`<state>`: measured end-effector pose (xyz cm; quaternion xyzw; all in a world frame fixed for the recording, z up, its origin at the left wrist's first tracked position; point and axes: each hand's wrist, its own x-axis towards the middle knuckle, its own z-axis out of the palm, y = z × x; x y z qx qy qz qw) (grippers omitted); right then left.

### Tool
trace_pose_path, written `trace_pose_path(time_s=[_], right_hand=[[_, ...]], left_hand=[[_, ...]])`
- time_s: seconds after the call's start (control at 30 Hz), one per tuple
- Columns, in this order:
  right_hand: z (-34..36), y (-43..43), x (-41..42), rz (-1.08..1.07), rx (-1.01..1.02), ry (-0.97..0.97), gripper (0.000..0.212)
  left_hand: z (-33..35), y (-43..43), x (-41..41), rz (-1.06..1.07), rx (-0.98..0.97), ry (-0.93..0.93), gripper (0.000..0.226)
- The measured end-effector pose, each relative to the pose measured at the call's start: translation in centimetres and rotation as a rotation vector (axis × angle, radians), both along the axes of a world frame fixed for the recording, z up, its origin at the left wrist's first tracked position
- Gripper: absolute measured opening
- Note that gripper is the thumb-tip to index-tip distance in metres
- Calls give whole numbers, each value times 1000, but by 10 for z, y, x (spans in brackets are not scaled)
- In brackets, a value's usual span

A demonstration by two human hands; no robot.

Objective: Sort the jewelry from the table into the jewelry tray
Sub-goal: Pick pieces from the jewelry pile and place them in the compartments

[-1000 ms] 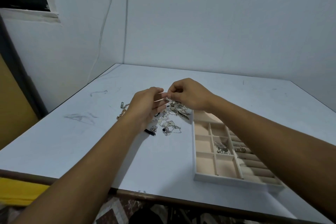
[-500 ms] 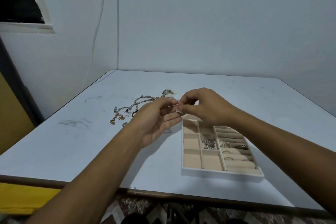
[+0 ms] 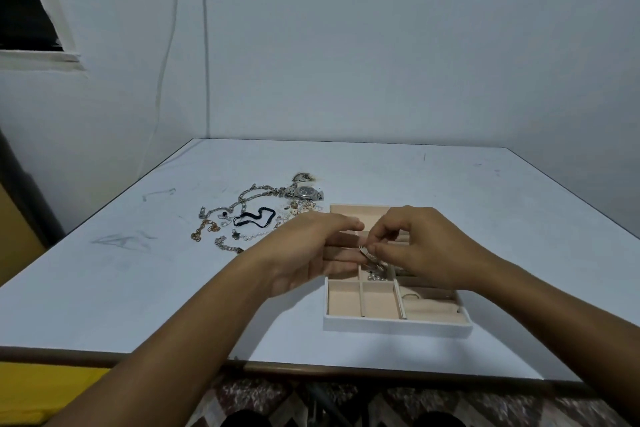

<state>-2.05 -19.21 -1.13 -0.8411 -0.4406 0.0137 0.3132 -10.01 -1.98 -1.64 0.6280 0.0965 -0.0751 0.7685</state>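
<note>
Silver piece (image 3: 365, 251) is pinched by the right hand (image 3: 424, 246), just at the fingertips of the left hand (image 3: 308, 251), which lie straight. Both hands meet above the jewelry tray (image 3: 398, 326). Small pearl-like pieces (image 3: 375, 276) lie in its middle compartment, and a ring (image 3: 410, 296) on the rolls at right. Chains (image 3: 242, 199), a watch (image 3: 306, 191) and a black cord (image 3: 254, 217) lie on the table (image 3: 138, 288), beyond the left hand.

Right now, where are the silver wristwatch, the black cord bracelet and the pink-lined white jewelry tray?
Silver wristwatch (image 3: 306, 191): head view, on its dark dial.
Black cord bracelet (image 3: 246, 217): head view, on its left strand.
Pink-lined white jewelry tray (image 3: 398, 326): head view, on its front wall.
</note>
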Motion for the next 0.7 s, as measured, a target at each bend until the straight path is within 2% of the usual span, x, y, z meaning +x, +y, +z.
trace_pose_path(time_s=[0.13,0.23,0.3,0.33,0.4,0.47,0.57,0.7], right_hand=[[-4,-8,-2,-21,-61,5,10],[-5,-12,0,-34,-58,3,8],[-4,-11,4,-43,-33,14,8],[-3,-9,7,-50,-18,24,7],[0,-1,15,-57,9,29,6],[3,16,24,-45,11,13,6],[7,51,37,-4,-22,24,9],[7,107,48,62,-94,-11,20]], left_hand=[[1,-4,-1,-35,105,2,22],[2,-4,-3,8,233,-36,24],[0,-1,-7,84,423,-114,17],[-3,3,-10,142,577,-164,15],[-12,6,-18,240,882,-246,17],[-22,5,-28,239,1065,-283,22],[-38,7,-34,184,1192,-338,28],[-47,19,-38,196,1235,-388,35]])
